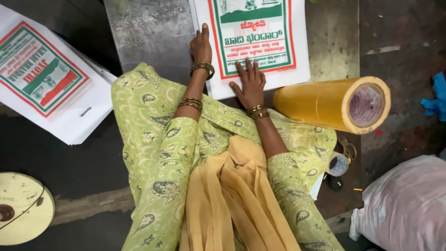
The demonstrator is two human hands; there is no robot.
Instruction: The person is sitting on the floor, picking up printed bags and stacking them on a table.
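- Step in hand, as judged: a white printed bag [260, 42] with a red-and-green panel lay flat on the grey metal desk [153, 32] and was being pressed and aligned there.
- Left hand [200, 46]: resting on the bag's left edge, fingers mostly drawn together, nothing gripped.
- Right hand [251, 83]: open, fingers spread flat on the bag's lower edge, holding nothing.
- Next move, as judged: it called for steady downward pressure so the bag would not slide on the metal.
- Count, placed from the bag: one large yellow tape roll [334, 104] just right of its lower corner; one small tape roll [338, 165] below that; one stack of like printed bags [51, 79] well to the left; one pale disc [23, 209] far below-left; one white sack [409, 204] below-right.
- Bangles showed on both wrists; their number cannot be told.
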